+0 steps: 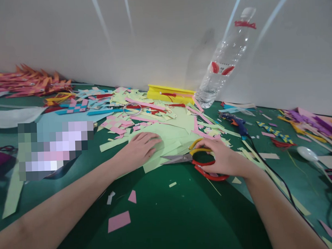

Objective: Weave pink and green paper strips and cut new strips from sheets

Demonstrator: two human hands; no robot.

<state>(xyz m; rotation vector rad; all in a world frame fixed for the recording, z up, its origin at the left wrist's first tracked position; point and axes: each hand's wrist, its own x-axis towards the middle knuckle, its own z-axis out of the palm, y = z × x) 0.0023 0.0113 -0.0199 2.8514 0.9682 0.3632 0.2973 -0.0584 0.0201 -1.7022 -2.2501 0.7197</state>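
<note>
My left hand (141, 149) lies palm down on a pale green sheet of paper (169, 133), its fingers stretched out. In my right hand (224, 155) is a pair of scissors (193, 158) with one yellow and one red handle loop. The blades are slightly apart and point left, over the lower edge of the green paper, close to my left fingers. Cut scraps of pink and green paper lie behind both hands. A pink scrap (119, 221) rests on the dark green table in front.
A clear plastic bottle (223, 60) leans against the pale wall near a yellow folded strip (170, 94). At right are a blue glue gun (235, 124) with a black cord and a white spoon (308, 154). Orange folded paper pieces (36, 83) are heaped at far left.
</note>
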